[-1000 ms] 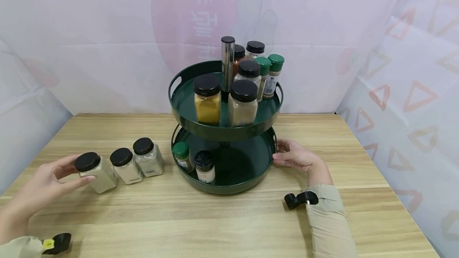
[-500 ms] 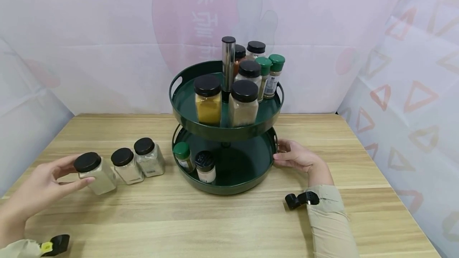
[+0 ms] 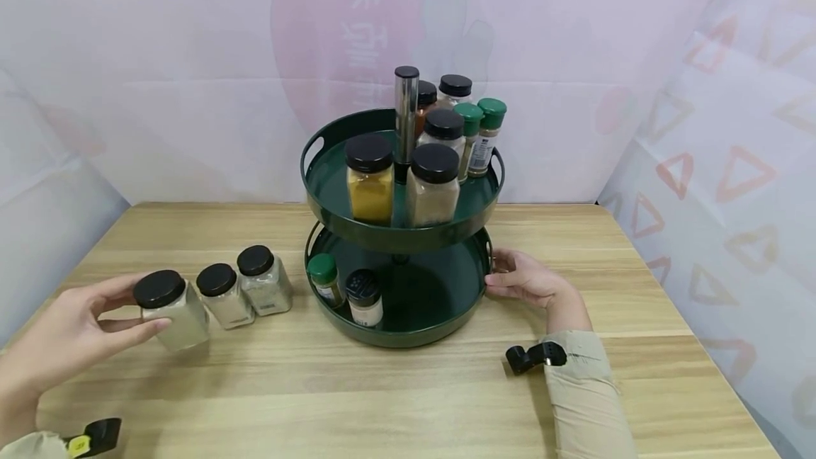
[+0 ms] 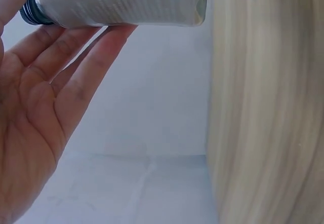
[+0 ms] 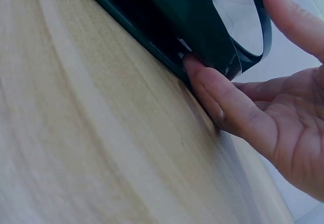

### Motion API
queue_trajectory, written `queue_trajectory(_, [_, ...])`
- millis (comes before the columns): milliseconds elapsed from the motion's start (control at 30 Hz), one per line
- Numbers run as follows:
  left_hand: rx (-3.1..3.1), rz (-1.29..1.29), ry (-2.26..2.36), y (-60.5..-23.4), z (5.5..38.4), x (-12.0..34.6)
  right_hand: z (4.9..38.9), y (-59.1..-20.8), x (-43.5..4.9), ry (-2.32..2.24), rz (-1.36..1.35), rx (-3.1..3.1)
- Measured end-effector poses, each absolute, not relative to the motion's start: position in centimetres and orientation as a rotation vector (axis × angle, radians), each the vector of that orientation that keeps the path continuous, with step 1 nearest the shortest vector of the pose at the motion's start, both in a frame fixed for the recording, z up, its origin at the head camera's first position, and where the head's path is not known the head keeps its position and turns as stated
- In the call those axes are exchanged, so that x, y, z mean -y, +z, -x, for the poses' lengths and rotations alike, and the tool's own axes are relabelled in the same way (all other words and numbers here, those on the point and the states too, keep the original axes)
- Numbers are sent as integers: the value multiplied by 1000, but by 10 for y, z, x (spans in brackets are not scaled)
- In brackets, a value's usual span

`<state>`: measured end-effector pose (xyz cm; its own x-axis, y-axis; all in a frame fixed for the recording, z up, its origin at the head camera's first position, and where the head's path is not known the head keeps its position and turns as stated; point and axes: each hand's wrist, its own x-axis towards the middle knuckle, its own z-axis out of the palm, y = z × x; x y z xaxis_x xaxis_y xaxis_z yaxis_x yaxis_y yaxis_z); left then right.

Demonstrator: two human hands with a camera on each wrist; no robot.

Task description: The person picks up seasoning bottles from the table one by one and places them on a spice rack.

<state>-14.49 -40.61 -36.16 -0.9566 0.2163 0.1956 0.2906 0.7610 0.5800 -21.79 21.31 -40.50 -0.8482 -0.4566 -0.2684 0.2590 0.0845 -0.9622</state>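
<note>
On the left, my left hand (image 3: 83,331) holds a square spice jar (image 3: 178,321) with a black lid and pale contents, thumb on the near side and fingers behind. In the left wrist view the jar (image 4: 126,3) lies between thumb and fingers, its base close to the wooden table. Two similar jars, the middle one (image 3: 226,296) and the right one (image 3: 266,285), stand beside it. My right hand (image 3: 525,278) grips the side of the dark green two-tier turntable's lower tray (image 3: 408,337). The right wrist view shows fingers at its handle cut-out and bottom edge (image 5: 157,51).
The upper tray (image 3: 408,236) carries a yellow spice jar (image 3: 370,186), a beige one (image 3: 433,190) and several more around a metal post (image 3: 406,115). On the lower tray's left stand a green-capped bottle (image 3: 325,278) and a black-capped shaker (image 3: 365,299). Fabric walls border the table (image 3: 395,402).
The left jar's base has shifted slightly toward me in my left hand, and that wrist has moved a little left. The right hand and the turntable show no clear movement.
</note>
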Motion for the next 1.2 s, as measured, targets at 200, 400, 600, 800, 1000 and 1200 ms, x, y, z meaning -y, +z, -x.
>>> queue_trajectory(200, [2829,437,-1022,-354,142,397,219,-406,-215,-1820,187,-1863])
queue_trajectory(400, [2752,531,-1122,-352,138,388,219,-407,-215,-1821,192,-1857])
queue_trajectory(600, [2704,654,-1213,-351,137,377,218,-408,-215,-1821,192,-1853])
queue_trajectory(800, [2714,699,-1180,-349,137,362,219,-408,-215,-1819,188,-1859])
queue_trajectory(1000, [2680,797,-1169,-346,138,344,220,-407,-214,-1807,198,-1863])
queue_trajectory(1200, [2598,906,-1165,-344,141,328,220,-407,-214,-1806,198,-1858])
